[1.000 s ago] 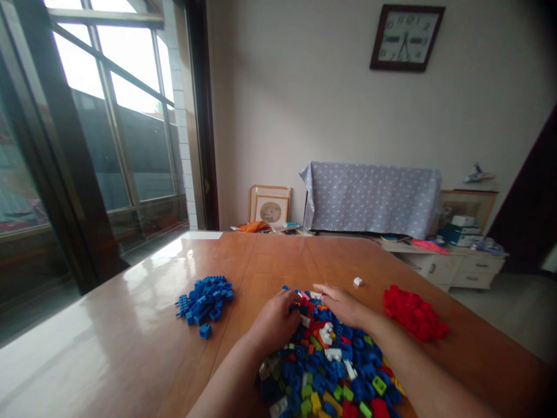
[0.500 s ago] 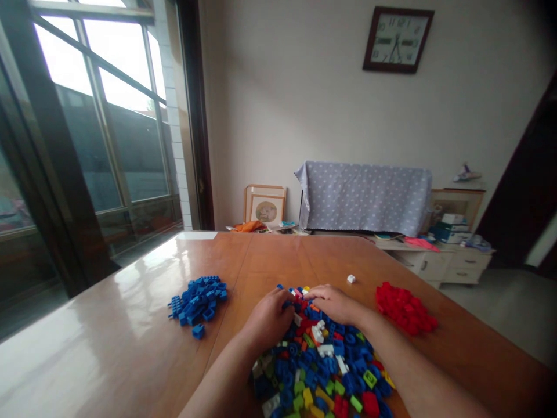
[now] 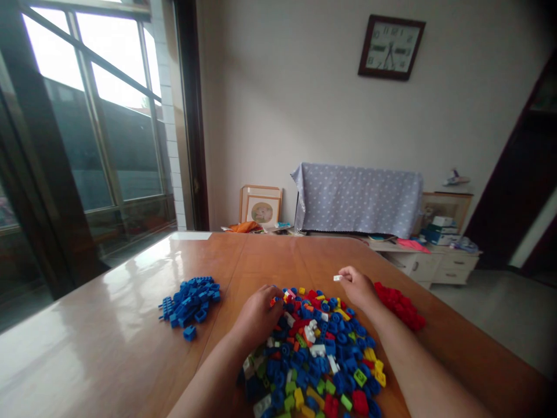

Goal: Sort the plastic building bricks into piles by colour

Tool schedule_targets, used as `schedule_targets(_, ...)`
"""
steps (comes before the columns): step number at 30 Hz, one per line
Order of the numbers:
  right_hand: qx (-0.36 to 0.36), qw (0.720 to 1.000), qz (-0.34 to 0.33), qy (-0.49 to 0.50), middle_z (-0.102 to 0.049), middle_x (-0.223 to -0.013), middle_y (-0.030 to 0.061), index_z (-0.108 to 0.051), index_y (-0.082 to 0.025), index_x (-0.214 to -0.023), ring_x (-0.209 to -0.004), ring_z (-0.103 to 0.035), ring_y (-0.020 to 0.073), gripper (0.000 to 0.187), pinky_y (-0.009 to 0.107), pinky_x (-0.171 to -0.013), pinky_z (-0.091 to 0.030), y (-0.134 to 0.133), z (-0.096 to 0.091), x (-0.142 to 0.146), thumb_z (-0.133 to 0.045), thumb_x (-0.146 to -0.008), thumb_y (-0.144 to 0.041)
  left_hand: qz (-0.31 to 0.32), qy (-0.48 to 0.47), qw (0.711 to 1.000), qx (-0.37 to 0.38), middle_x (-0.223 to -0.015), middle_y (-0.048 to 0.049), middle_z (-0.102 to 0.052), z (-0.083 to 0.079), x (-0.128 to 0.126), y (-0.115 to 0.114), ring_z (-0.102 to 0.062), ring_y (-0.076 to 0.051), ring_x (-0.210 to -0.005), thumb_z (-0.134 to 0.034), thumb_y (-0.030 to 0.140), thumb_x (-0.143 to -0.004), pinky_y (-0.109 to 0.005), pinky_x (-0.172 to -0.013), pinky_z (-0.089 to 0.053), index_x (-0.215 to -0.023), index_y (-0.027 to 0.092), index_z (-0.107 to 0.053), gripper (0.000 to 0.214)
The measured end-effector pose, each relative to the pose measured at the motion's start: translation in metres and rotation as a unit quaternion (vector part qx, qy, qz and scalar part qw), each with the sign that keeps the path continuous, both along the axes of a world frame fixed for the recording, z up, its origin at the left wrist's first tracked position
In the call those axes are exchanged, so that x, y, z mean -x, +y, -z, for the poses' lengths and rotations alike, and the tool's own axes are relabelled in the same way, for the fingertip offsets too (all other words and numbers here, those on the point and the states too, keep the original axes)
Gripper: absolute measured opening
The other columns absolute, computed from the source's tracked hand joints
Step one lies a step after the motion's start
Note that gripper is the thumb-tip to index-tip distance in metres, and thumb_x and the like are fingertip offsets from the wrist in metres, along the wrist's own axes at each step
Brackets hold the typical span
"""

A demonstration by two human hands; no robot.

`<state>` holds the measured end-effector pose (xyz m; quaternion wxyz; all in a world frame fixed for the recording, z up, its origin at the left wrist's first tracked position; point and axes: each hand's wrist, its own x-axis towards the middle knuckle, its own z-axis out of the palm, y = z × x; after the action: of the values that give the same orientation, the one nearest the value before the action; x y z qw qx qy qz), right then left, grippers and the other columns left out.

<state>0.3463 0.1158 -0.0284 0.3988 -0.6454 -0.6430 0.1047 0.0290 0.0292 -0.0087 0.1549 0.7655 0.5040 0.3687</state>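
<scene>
fingers bare and bent on both hands, i lean over the table (image 3: 265, 255). at ten o'clock from the heap lies the blue pile (image 3: 191, 302), with a loose blue brick (image 3: 190, 332) at its six. my left hand (image 3: 261, 312) rests at the heap's ten-to-eleven edge, fingers curled down among the bricks; whether they grip one is hidden from me.

next comes the heap (image 3: 311, 366) itself, blue, red, white, green and yellow mixed. these look like hard plastic, light and stiff, and lodged against each other, so i expect one pulled from underneath to drag its neighbours; better to lift from the top, by two opposite flat sides.

at one o'clock from the heap, apart from it, is the white brick (image 3: 337, 278). the fingers of my right hand (image 3: 357, 287) are pinched together on its right end, the left end poking out. it should weigh next to nothing and not break, though its smooth faces could slide in a loose pinch. whether its base meets the table i can't make out. at two o'clock sits the red pile (image 3: 402, 306), partly behind my wrist.
</scene>
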Motion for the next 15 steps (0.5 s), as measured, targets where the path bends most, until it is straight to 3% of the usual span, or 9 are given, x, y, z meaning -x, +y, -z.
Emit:
schedule_targets(7, 0.066, 0.994, 0.061, -0.065, -0.073, -0.091, 0.0054, -0.063, -0.022, -0.080, -0.079, -0.065, 0.0192, 0.007, 0.026, -0.067, -0.043, 0.006, 0.019, -0.027, -0.061, -0.079, -0.028, 0.005, 0.012, 1.000, 0.004, -0.100, -0.0046, -0.068, -0.003, 0.001, -0.003, -0.062, -0.018, -0.093, -0.053, 0.023, -0.088, -0.026, -0.084, -0.045, -0.102, 0.022, -0.068, 0.021)
schedule_targets(15, 0.066, 0.995, 0.047, -0.061, -0.072, -0.097, 0.0069, -0.065, -0.021, -0.095, -0.086, -0.064, 0.0187, 0.016, 0.025, -0.072, -0.044, 0.008, 0.011, -0.021, -0.054, -0.085, -0.026, -0.001, 0.022, 1.000, 0.000, -0.099, -0.0049, -0.068, -0.003, 0.002, 0.000, -0.062, -0.018, -0.094, -0.052, 0.023, -0.089, -0.025, -0.083, -0.044, -0.099, 0.021, -0.068, 0.019)
